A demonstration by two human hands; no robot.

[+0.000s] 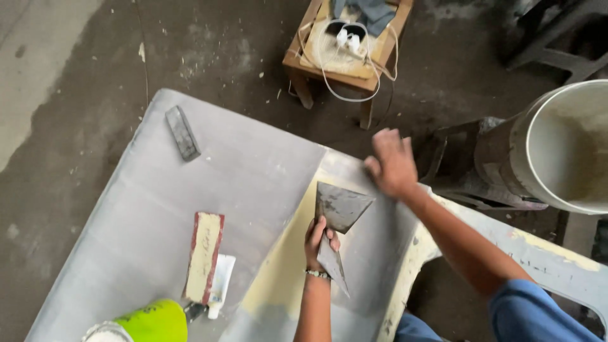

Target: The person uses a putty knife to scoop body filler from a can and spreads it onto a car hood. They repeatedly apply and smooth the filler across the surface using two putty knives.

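Observation:
My left hand [318, 242] grips two grey metal putty scrapers [339, 212], one blade fanned up and right, the other pointing down along my wrist. My right hand [391, 166] is blurred and rests with fingers bent on the far part of a grey, filler-coated panel [253, 171]; it holds nothing that I can see. A yellowish patch of filler [285, 266] lies on the panel just left of my left hand.
On the panel lie a grey sanding block [182, 132], a red-edged board [204, 256], a white tube [221, 285] and a lime-green can [152, 322]. A white bucket [563, 145] stands at right. A wooden stool [345, 44] with white cables stands beyond on the dusty floor.

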